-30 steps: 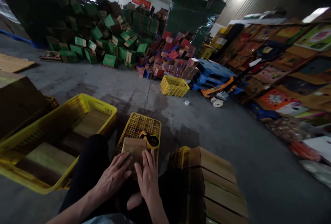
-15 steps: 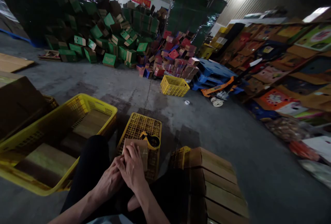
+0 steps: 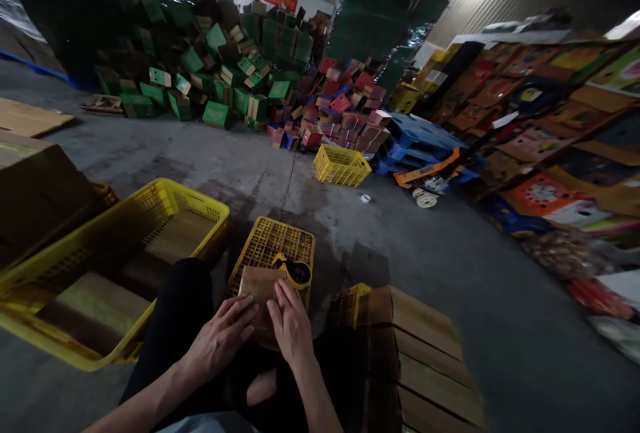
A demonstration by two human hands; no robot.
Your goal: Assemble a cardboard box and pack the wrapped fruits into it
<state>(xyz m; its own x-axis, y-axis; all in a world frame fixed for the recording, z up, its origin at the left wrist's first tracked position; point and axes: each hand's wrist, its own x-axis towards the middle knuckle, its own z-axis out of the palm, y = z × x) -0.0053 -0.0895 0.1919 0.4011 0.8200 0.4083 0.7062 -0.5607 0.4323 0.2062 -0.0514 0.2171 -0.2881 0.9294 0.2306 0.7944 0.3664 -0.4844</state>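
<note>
A small brown cardboard box [image 3: 261, 284] rests on an upturned yellow plastic crate [image 3: 270, 236] between my knees. My left hand [image 3: 220, 334] lies over the box's near left corner, its fingers stretched across the top. On the right side of the box, my right hand [image 3: 293, 323] rests with fingers extended along the edge, thumb apart. A yellow-and-black tape dispenser [image 3: 296, 271] lies on the crate just beyond my right fingertips. The undersides of both hands are hidden.
At left stands a large yellow crate [image 3: 200, 205] holding several cardboard boxes. Stacked boxes [image 3: 430, 346] are close on my right. Farther off are a small yellow crate [image 3: 343, 166], a roll of tape [image 3: 365, 198], an orange pallet jack [image 3: 430, 173] and heaped green boxes [image 3: 217, 113].
My hands were together over the box, one overlapping the other. Now they are apart, the right having moved to the box's right edge, and the box's top shows between them.
</note>
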